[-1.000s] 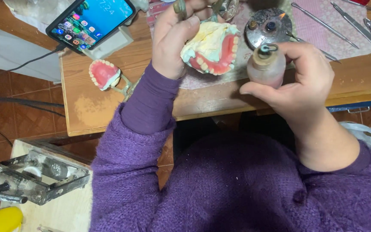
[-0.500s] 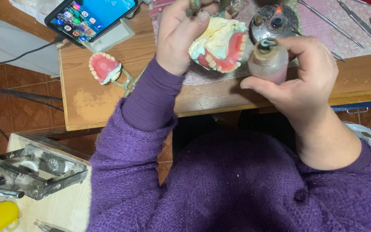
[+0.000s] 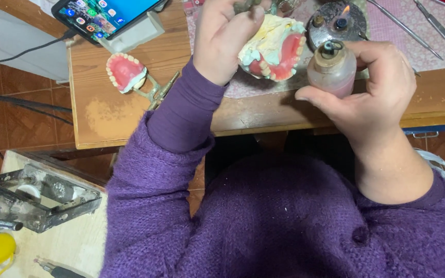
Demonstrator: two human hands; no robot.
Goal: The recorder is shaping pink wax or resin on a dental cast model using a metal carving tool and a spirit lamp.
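The left hand (image 3: 226,38) grips a denture model (image 3: 273,47) tilted over the wooden table (image 3: 130,121), teeth exposed, just left of the small pinkish bottle (image 3: 331,69) clasped upright in the right hand (image 3: 374,90)

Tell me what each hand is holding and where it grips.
Left hand grips the denture model at its top; right hand wraps the small bottle around its body.

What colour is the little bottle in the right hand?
Pale pink with a tan top, head view: bottle, right hand.
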